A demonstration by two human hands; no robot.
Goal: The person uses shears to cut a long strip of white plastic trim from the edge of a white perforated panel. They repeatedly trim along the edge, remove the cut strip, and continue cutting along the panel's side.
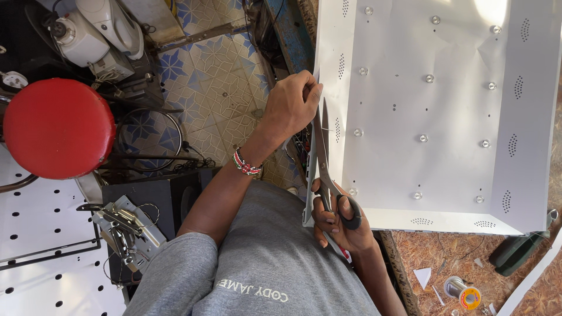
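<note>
A large white reflector sheet (445,111), studded with small round lenses, lies on a workbench in front of me. My left hand (291,104), a beaded bracelet on its wrist, pinches the sheet's left edge near the top. My right hand (338,225) is shut on the black handles of a pair of scissors (324,158). The blades point up along that same left edge, just below my left hand, with the edge of the sheet between them. My grey shirt fills the bottom of the view.
A red round stool (57,127) stands at the left over a patterned tile floor. Below it are a white perforated panel (35,234) and a metal bracket (126,231). A solder spool (462,291), a paper scrap (422,275) and a dark tool handle (515,251) lie on the bench at lower right.
</note>
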